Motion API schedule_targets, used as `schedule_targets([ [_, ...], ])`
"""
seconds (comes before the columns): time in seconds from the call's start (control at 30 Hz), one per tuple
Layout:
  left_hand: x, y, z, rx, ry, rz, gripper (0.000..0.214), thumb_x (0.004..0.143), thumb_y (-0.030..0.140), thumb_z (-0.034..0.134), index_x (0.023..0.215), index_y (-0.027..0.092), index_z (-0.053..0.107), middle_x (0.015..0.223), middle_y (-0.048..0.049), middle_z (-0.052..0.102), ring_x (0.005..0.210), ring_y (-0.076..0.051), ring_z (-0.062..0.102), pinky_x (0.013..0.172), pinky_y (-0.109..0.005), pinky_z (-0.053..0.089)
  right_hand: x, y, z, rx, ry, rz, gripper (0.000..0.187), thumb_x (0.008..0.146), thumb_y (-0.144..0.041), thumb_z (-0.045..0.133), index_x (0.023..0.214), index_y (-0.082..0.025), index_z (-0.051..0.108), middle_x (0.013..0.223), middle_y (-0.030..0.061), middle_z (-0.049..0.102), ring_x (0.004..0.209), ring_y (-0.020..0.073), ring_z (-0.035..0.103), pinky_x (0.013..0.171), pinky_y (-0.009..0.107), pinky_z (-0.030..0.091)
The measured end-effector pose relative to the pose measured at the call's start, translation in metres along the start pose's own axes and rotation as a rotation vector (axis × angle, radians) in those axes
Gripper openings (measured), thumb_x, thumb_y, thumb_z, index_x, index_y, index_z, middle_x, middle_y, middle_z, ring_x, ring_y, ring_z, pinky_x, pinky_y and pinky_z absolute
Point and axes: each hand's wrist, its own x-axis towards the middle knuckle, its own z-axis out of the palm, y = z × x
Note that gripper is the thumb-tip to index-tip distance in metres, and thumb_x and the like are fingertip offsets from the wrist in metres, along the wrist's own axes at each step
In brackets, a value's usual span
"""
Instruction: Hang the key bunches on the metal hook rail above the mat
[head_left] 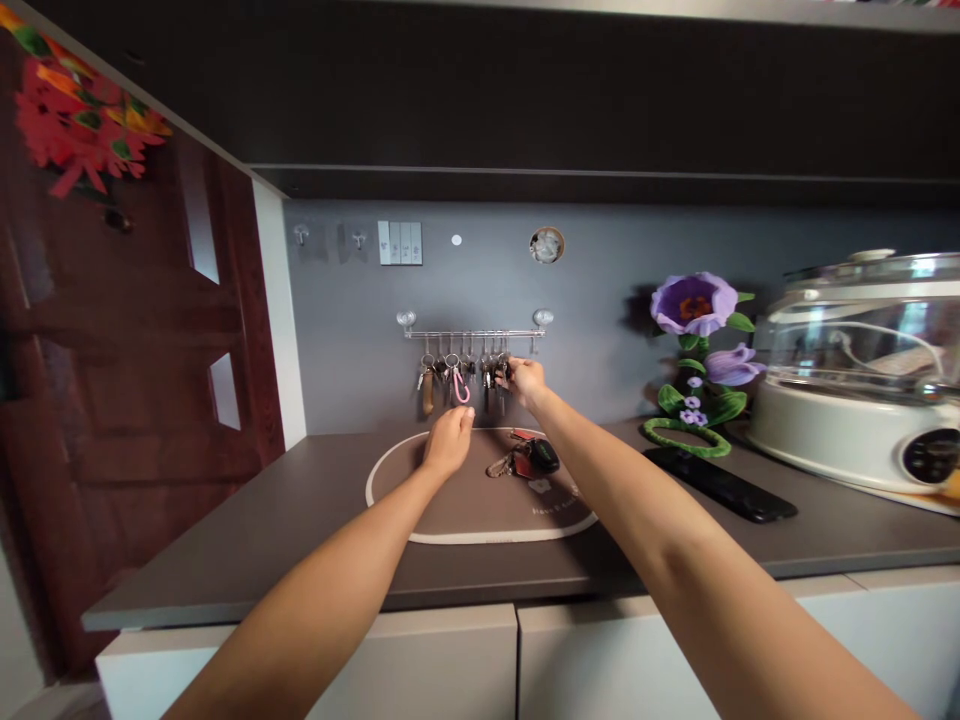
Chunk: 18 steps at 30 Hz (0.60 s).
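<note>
A clear hook rail (pixel 474 333) is fixed to the grey wall, with several bunches of keys hanging from it. One bunch carries a pink carabiner (pixel 460 384), another a brown fob (pixel 428 392). At the right part of the rail my right hand (pixel 528 380) pinches a bunch of keys (pixel 503 370). My left hand (pixel 448 440) is closed just below the pink carabiner, over the mat; whether anything is in it is hidden. Between my arms, a black car key fob (pixel 544 455) with red tags and a chain (pixel 500 466) lies on the brown oval mat (pixel 480 510).
A purple felt flower (pixel 694 303) stands on the right, with a black phone (pixel 720 485) lying in front of it. Beyond them is a white steamer (pixel 847 410) with a clear top. A dark shelf (pixel 525 100) overhangs the counter (pixel 315 520); a brown door (pixel 135 400) is at left.
</note>
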Motion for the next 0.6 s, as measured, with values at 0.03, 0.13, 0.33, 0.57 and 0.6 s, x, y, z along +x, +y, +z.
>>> schedule_targets([
  [0.03, 0.000, 0.000, 0.000, -0.003, -0.001, 0.001, 0.035, 0.089, 0.031, 0.027, 0.081, 0.016, 0.057, 0.075, -0.0064, 0.062, 0.074, -0.017, 0.055, 0.070, -0.029, 0.040, -0.001, 0.000, -0.001, -0.010, -0.001, -0.010, 0.009, 0.077, -0.013, 0.050, 0.068, -0.016, 0.050, 0.053, -0.0032, 0.050, 0.049, 0.0059, 0.050, 0.051, 0.021, 0.050],
  [0.13, 0.000, 0.000, 0.000, -0.006, -0.020, 0.025, 0.034, 0.088, 0.031, 0.029, 0.077, 0.017, 0.057, 0.074, -0.0055, 0.061, 0.073, -0.016, 0.055, 0.069, -0.028, 0.039, -0.003, 0.001, -0.006, -0.057, 0.001, -0.022, 0.008, 0.073, -0.012, 0.052, 0.066, -0.016, 0.051, 0.052, -0.0041, 0.048, 0.047, 0.0051, 0.045, 0.051, 0.020, 0.048],
  [0.33, -0.001, 0.003, -0.002, 0.008, -0.043, 0.062, 0.031, 0.087, 0.029, 0.032, 0.074, 0.017, 0.057, 0.075, -0.0060, 0.062, 0.073, -0.017, 0.054, 0.069, -0.028, 0.039, -0.008, 0.000, -0.019, -0.075, -0.080, -0.021, 0.012, 0.071, -0.006, 0.046, 0.066, -0.016, 0.051, 0.052, -0.0043, 0.048, 0.046, 0.0042, 0.044, 0.052, 0.018, 0.042],
  [0.57, -0.002, 0.002, -0.004, 0.018, -0.099, 0.076, 0.026, 0.084, 0.028, 0.036, 0.076, 0.017, 0.058, 0.074, -0.0051, 0.061, 0.073, -0.017, 0.054, 0.069, -0.027, 0.039, -0.026, -0.004, -0.039, -0.116, -0.070, 0.014, 0.009, 0.070, -0.007, 0.052, 0.072, -0.015, 0.055, 0.064, -0.0015, 0.056, 0.052, 0.0047, 0.049, 0.053, 0.018, 0.040],
  [0.6, -0.003, 0.002, -0.004, 0.018, -0.112, 0.083, 0.025, 0.084, 0.028, 0.037, 0.076, 0.017, 0.058, 0.074, -0.0050, 0.061, 0.073, -0.017, 0.054, 0.068, -0.027, 0.039, -0.031, -0.004, -0.043, -0.125, -0.071, 0.021, 0.009, 0.070, -0.007, 0.052, 0.072, -0.015, 0.055, 0.066, -0.0010, 0.057, 0.053, 0.0049, 0.049, 0.054, 0.018, 0.041],
])
